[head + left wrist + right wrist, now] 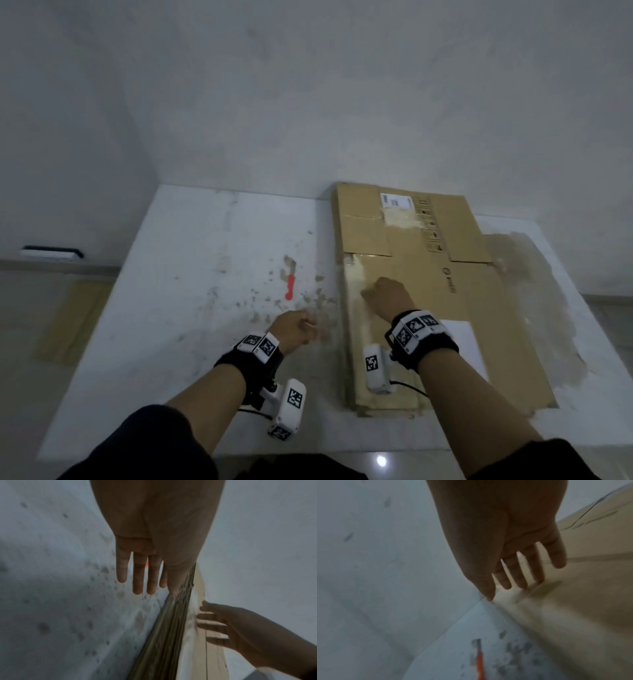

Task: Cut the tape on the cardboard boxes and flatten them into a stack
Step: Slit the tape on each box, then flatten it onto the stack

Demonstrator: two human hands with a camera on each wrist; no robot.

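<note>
A stack of flattened cardboard boxes (421, 294) lies on the right half of the white table (191, 260); its layered left edge (169, 635) shows in the left wrist view. My right hand (383, 294) is over the stack's top sheet (573, 601) near its taped left edge, fingers (517, 573) straight and spread, holding nothing. My left hand (294, 325) hovers just left of the stack above the table, fingers (137, 574) straight, empty. An orange-handled knife (290, 284) lies on the table left of the stack, also seen low in the right wrist view as the knife (479, 661).
Brown torn scraps and stains (308, 301) dot the table between knife and stack. A white paper sheet (462, 346) lies on the stack's near part. A flat cardboard piece (72, 318) lies on the floor at the left. The wall (308, 102) stands right behind the table.
</note>
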